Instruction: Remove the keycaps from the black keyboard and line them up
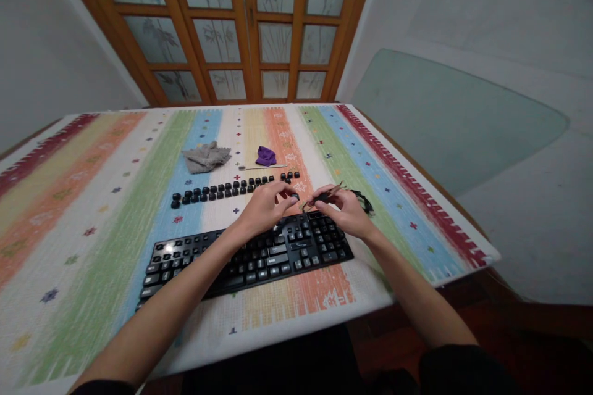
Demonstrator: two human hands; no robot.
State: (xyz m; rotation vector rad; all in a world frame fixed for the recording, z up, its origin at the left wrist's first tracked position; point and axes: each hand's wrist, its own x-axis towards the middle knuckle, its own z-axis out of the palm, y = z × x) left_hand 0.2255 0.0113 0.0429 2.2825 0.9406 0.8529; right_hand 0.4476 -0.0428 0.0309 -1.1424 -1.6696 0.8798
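Note:
A black keyboard (278, 253) lies in front of me, its upper left rows stripped of keycaps. Over its top edge, my left hand (269, 203) pinches a small dark keycap (295, 196) between thumb and fingertips. Just to the right, my right hand (343, 210) is closed around a keycap puller (321, 197) with a black body and thin wires. The puller's wire ends are close to the keycap; whether they touch it I cannot tell. Removed keycaps (220, 191) stand in two rows behind the keyboard, with a few more close to my left hand.
Farther back on the striped tablecloth (152, 166) lie a crumpled grey cloth (206, 157), a purple cloth (265, 155) and a thin brush-like stick (263, 167). A black cable (364, 201) is bunched beyond my right hand. Wooden glass-paned doors (245, 24) rise behind the table.

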